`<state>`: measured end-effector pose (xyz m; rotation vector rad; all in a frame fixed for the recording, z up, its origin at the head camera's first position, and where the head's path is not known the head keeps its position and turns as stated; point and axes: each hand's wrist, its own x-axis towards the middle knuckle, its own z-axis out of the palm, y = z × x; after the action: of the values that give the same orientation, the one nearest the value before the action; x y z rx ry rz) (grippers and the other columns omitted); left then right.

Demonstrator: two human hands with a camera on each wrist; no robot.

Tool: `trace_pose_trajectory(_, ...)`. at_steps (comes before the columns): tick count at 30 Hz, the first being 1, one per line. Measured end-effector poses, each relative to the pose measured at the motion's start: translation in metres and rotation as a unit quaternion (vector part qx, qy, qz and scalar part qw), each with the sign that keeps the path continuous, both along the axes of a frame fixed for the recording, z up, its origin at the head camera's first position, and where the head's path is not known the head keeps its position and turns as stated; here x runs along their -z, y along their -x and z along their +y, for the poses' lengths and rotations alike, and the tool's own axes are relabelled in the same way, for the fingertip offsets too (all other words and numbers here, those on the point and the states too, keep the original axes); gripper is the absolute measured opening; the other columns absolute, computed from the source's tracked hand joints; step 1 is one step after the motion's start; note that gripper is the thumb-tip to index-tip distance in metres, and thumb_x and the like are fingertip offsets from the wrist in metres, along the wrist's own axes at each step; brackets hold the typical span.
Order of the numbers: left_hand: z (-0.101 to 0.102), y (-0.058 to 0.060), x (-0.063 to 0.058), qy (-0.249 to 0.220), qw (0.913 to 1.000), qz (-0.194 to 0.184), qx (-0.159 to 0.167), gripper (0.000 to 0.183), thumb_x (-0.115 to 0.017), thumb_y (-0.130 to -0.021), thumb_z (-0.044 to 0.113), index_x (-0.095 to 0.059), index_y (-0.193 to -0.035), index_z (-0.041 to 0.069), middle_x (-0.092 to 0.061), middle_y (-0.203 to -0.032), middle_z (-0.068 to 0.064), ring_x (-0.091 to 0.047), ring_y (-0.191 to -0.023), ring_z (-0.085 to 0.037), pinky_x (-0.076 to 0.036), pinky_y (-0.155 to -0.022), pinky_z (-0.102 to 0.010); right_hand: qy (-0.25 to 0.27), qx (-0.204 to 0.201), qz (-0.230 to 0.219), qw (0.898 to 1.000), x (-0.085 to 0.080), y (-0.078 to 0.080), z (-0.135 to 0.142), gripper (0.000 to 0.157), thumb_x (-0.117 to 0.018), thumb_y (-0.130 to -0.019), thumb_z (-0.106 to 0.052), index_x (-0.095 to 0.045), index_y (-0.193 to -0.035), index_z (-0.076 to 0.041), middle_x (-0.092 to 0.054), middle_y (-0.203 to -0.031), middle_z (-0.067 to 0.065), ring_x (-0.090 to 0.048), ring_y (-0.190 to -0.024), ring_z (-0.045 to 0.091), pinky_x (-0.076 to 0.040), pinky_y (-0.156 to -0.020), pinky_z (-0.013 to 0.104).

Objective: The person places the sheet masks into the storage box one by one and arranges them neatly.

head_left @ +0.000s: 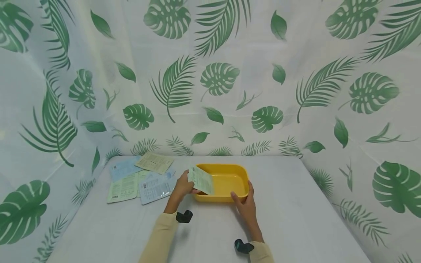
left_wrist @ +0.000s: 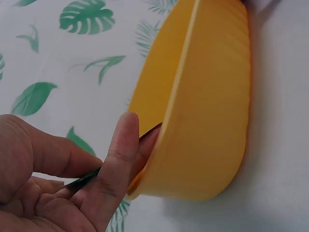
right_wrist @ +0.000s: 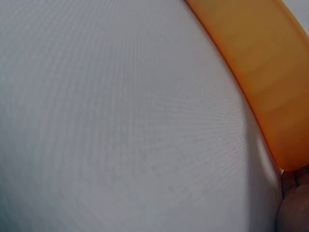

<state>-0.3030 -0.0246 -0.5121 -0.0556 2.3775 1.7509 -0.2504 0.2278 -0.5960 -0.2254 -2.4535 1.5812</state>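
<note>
In the head view my left hand (head_left: 183, 187) pinches a pale green printed flat packet (head_left: 203, 180) by its left end. The packet slants over the left side of a yellow plastic basin (head_left: 230, 180). From the left wrist view, the thumb and fingers of the left hand (left_wrist: 87, 188) hold the packet's dark thin edge right at the basin's rim. My right hand (head_left: 246, 205) grips the basin's front right corner, thumb on the near rim and fingers round the outside. Only part of the right hand (right_wrist: 295, 205) shows in the right wrist view, beside the basin wall (right_wrist: 263, 53).
Several flat packets lie overlapping on the white table (head_left: 283, 212) left of the basin: a cream packet (head_left: 154, 162), a green packet (head_left: 123, 188) and blue packets, one blue packet (head_left: 157, 187) nearest my left hand. A leaf-patterned curtain (head_left: 217, 120) stands behind and at both sides.
</note>
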Motion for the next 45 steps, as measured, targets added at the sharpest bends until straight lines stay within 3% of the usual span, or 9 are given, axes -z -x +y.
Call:
trace_pose_trajectory(4,0.011,0.001,0.002,0.044,0.9988,0.009,0.019,0.089,-0.052,-0.077,-0.017,-0.012,-0.155,0.001,-0.062,-0.115,-0.024,-0.064,-0.074,-0.018,-0.056,-0.06,-0.026,-0.008,0.006,-0.004,1.0,0.0,0.0,0.0,0.093,-0.065,-0.09,-0.049,-0.006,-0.157,-0.024,-0.019,-0.163,0.014,-0.025,-0.147,0.037,-0.021,-0.117,0.058)
trace_pose_trajectory(7,0.018,0.003,0.001,0.092,0.9951,0.015,0.033,0.091,-0.055,-0.078,-0.015,-0.009,-0.155,0.0,-0.061,-0.116,-0.024,-0.061,-0.076,-0.018,-0.054,-0.062,-0.025,-0.011,0.01,-0.005,1.0,0.0,0.0,0.001,0.093,-0.064,-0.09,-0.051,-0.006,-0.157,-0.025,-0.019,-0.163,0.014,-0.025,-0.147,0.037,-0.02,-0.117,0.058)
trace_pose_trajectory(10,0.024,0.006,0.0,0.123,0.9905,0.037,0.049,0.079,-0.056,-0.081,-0.011,-0.022,-0.152,-0.002,-0.062,-0.116,-0.024,-0.063,-0.077,-0.021,-0.054,-0.064,-0.028,-0.013,0.013,-0.004,1.0,-0.001,0.001,0.003,0.094,-0.065,-0.089,-0.052,-0.006,-0.157,-0.025,-0.019,-0.163,0.014,-0.025,-0.147,0.037,-0.021,-0.117,0.057)
trace_pose_trajectory(14,0.031,0.008,0.001,0.179,0.9783,0.084,0.063,0.053,-0.054,-0.089,-0.004,-0.044,-0.141,-0.006,-0.062,-0.125,-0.024,-0.065,-0.095,-0.026,-0.054,-0.074,-0.037,-0.012,0.015,0.002,1.0,0.001,0.001,0.005,0.093,-0.067,-0.089,-0.048,-0.008,-0.157,-0.024,-0.021,-0.162,0.017,-0.026,-0.146,0.039,-0.022,-0.116,0.059)
trace_pose_trajectory(17,0.034,0.01,0.002,0.216,0.9692,0.1,0.064,0.041,-0.054,-0.093,0.0,-0.053,-0.133,-0.007,-0.059,-0.132,-0.023,-0.062,-0.101,-0.025,-0.051,-0.077,-0.037,-0.011,0.013,0.007,1.0,0.002,0.002,0.006,0.092,-0.067,-0.089,-0.047,-0.009,-0.157,-0.024,-0.021,-0.161,0.017,-0.026,-0.146,0.04,-0.023,-0.115,0.06)
trace_pose_trajectory(27,0.044,0.011,0.012,0.262,0.9606,0.064,0.066,0.018,-0.063,-0.09,0.0,-0.06,-0.108,-0.001,-0.065,-0.095,-0.012,-0.059,-0.068,-0.016,-0.05,-0.056,-0.025,-0.011,0.016,0.003,1.0,0.005,-0.001,-0.001,0.09,-0.066,-0.089,-0.047,-0.011,-0.156,-0.023,-0.025,-0.16,0.018,-0.031,-0.143,0.04,-0.025,-0.115,0.06)
trace_pose_trajectory(35,0.048,0.007,0.013,0.306,0.941,0.048,0.137,0.035,-0.068,-0.084,-0.002,-0.061,-0.118,-0.002,-0.067,-0.115,-0.015,-0.053,-0.082,-0.02,-0.05,-0.08,-0.038,-0.009,0.016,-0.002,1.0,0.005,-0.004,-0.004,0.092,-0.066,-0.089,-0.049,-0.01,-0.157,-0.025,-0.023,-0.161,0.016,-0.029,-0.145,0.038,-0.024,-0.115,0.06)
trace_pose_trajectory(40,0.051,0.006,0.011,0.305,0.9413,0.035,0.14,0.041,-0.069,-0.084,-0.001,-0.059,-0.124,-0.003,-0.065,-0.116,-0.015,-0.052,-0.085,-0.021,-0.049,-0.083,-0.039,-0.015,0.022,-0.003,1.0,0.004,-0.005,-0.004,0.092,-0.066,-0.088,-0.05,-0.01,-0.157,-0.025,-0.022,-0.161,0.016,-0.028,-0.145,0.038,-0.023,-0.115,0.059)
trace_pose_trajectory(45,0.053,0.009,0.013,0.317,0.9352,0.071,0.142,0.034,-0.068,-0.089,0.008,-0.061,-0.12,-0.004,-0.066,-0.106,-0.014,-0.054,-0.081,-0.02,-0.05,-0.081,-0.039,-0.015,0.029,0.012,0.999,0.003,-0.005,-0.003,0.091,-0.068,-0.089,-0.047,-0.012,-0.156,-0.023,-0.025,-0.16,0.018,-0.03,-0.144,0.039,-0.025,-0.115,0.06)
